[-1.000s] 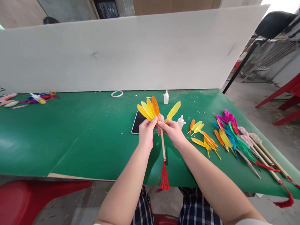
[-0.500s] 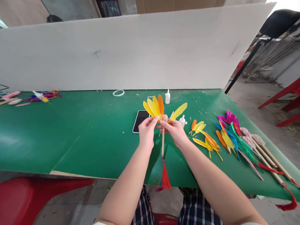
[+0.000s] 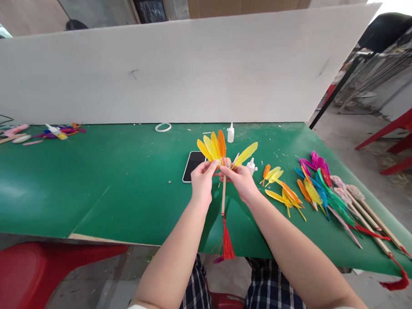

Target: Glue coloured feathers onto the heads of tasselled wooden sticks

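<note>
Between my two hands is a feather fan with a thin wooden handle and a red tassel hanging past the table edge. Yellow and orange feathers spread from its head on the left. My left hand is closed, thumb and fingers pinching the fan's head at the feather bases. My right hand is closed too, pinching a yellow feather against the head's right side. Fingers hide most of the head. A phone lies behind my left hand, and a white bottle stands beside my right.
Loose yellow and orange feathers lie to the right, near colourful feathers and wooden handles with red tassels. A small bottle and a white ring sit by the upright white board. A red chair is at lower left.
</note>
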### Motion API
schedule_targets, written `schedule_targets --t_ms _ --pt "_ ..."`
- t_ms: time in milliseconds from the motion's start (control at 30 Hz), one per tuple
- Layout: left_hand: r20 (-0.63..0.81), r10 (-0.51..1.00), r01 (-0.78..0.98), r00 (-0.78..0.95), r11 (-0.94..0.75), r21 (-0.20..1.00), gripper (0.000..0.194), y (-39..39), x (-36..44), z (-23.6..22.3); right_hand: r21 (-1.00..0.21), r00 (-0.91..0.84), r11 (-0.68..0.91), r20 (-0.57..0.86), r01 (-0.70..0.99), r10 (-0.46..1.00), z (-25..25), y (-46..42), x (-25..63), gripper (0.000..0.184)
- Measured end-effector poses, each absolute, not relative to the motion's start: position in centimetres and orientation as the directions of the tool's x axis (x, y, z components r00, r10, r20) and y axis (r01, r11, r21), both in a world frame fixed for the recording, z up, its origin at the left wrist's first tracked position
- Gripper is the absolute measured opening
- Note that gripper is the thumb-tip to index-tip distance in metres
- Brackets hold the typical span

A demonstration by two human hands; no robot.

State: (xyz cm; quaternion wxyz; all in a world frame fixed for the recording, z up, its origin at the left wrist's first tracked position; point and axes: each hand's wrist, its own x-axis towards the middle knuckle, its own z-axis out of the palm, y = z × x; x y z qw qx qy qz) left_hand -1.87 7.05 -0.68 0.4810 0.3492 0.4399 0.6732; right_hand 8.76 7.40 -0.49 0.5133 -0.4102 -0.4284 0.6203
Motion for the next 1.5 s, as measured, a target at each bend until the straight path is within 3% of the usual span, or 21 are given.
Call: schedule_targets --t_ms 233,367,600,1200,1500 --pt "0.041 0.952 -0.351 -0.302 -0.152 0.924 0.027 7.1 -1.9 -0.5 -0.944 -0.170 -0.152 -0.105 -0.294 0.980 -0.3 7.4 8.9 0.036" --pt "0.054 0.980 -0.387 -0.192 -0.126 0.913 0.027 6.9 -1.7 -0.2 -0.946 -0.199 -0.150 -0.094 -0.286 0.976 -0.5 7.5 8.9 0.032" --pt "-0.047 0.998 -0.497 0.040 0.061 0.866 0.025 7.0 -1.7 -0.4 -0.952 -0.204 -0.126 -0.070 -0.279 0.977 -1.4 7.7 8.7 0.034" --pt "-0.083 0.997 -0.521 0.003 0.072 0.851 0.027 7.2 -1.7 -0.5 -0.958 -0.203 -0.146 -0.096 -0.248 0.975 -1.5 7.7 8.6 0.039" --pt "0.039 0.995 -0.490 -0.090 -0.078 0.868 0.027 7.5 -2.0 -0.6 -0.957 -0.220 -0.165 -0.112 -0.239 0.969 -0.8 7.6 8.9 0.031"
